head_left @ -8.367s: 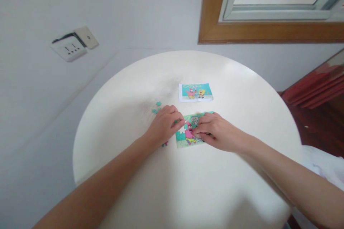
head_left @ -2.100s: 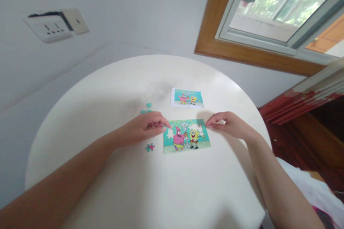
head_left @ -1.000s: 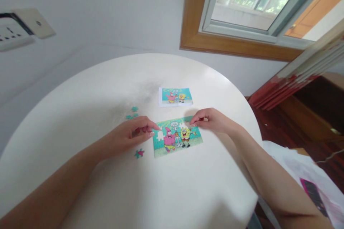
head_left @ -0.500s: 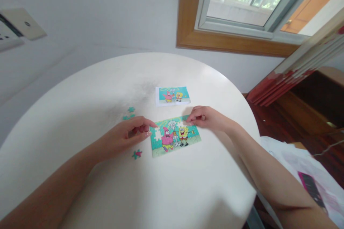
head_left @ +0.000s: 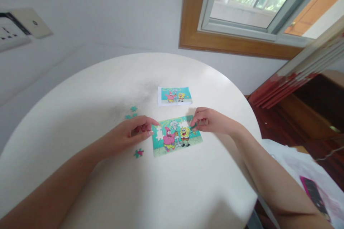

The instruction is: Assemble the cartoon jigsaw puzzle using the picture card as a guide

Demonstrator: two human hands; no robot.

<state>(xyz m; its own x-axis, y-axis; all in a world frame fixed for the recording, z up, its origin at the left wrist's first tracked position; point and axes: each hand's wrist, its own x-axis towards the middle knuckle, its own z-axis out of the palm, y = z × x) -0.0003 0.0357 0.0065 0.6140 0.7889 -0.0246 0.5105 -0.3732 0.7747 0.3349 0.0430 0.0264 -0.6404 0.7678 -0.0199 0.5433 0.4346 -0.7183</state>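
A partly assembled jigsaw puzzle (head_left: 169, 141) with cartoon figures on a teal ground lies flat on the table, with white gaps at its left and upper right. My left hand (head_left: 134, 130) holds its left edge, index finger at the upper corner and thumb lower down, the other fingers curled. Over the upper right gap, my right hand (head_left: 206, 120) pinches a small teal puzzle piece (head_left: 193, 126) between thumb and fingers. Several loose teal pieces (head_left: 133, 108) lie beyond my left hand, partly hidden by it. A teal and pink piece (head_left: 139, 153) lies nearer me.
Behind the puzzle lies a reference picture card (head_left: 176, 95) with the same scene. The round white table (head_left: 172, 193) meets the wall near a wood-framed window (head_left: 242, 41). At right, below table height, a phone-like dark object with a pink edge (head_left: 315, 195) rests on white plastic (head_left: 285, 157).
My right hand has lifted slightly and tilted, so the teal piece shows in its fingers above the gap. My left hand stays at the puzzle's edge. The view has shifted slightly.
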